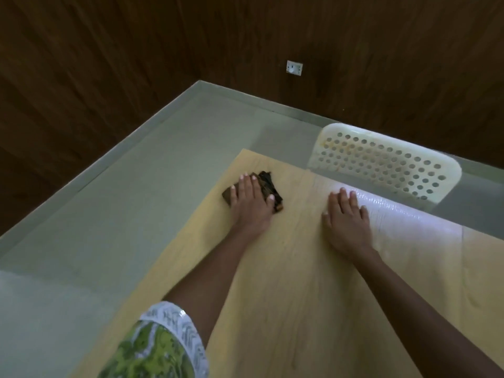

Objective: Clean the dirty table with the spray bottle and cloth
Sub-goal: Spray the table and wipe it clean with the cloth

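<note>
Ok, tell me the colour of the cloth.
Dark brown cloth, under the left hand; head view.

Plain indoor room, maybe home or office. My table (286,268) stands in a corner: dark wood walls (109,64), socket (294,68), grey floor (122,200), white plastic chair (381,162).

Green/white patterned short sleeve (161,347) w/ white-print cuff, L arm.

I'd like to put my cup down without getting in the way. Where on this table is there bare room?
The near table between the two forearms is bare. The far left corner is taken: the left hand presses the cloth there. The right hand lies flat near the right edge, by the chair.
</note>
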